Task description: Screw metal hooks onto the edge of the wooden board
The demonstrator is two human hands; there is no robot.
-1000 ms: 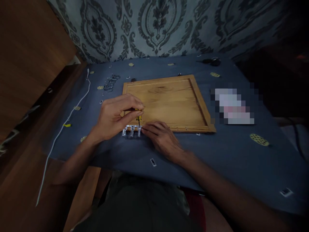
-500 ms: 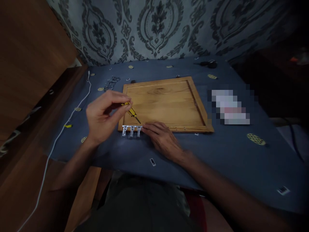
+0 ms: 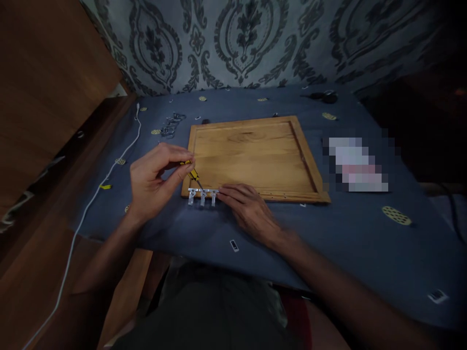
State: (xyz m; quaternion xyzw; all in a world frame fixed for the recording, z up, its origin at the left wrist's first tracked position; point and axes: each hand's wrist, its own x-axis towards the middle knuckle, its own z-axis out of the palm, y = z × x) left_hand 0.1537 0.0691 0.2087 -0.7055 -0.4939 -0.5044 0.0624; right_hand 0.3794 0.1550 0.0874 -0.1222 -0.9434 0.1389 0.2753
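My left hand (image 3: 155, 177) is closed, pinching the yellow handle of a small screwdriver (image 3: 193, 174) between thumb and fingers. The screwdriver slants down to the right, its tip at the middle of a shiny metal hook rail (image 3: 203, 195). Three hooks hang from this rail, which lies along the near edge of a framed wooden board (image 3: 248, 158), at the left. With the fingertips of my right hand (image 3: 250, 209), I press the rail's right end against the board's edge. Those fingers are together, and their undersides are hidden.
A dark blue patterned cloth (image 3: 328, 253) covers the table. Loose metal hooks (image 3: 173, 124) lie behind my left hand. A white cable (image 3: 84, 214) runs down the left side. Black-handled scissors (image 3: 326, 96) lie at the back right, and a blurred-out item (image 3: 359, 165) right of the board.
The screwdriver has moved left and down, its tip going from near my right fingertips to the middle of the rail. My right hand keeps its place on the rail.
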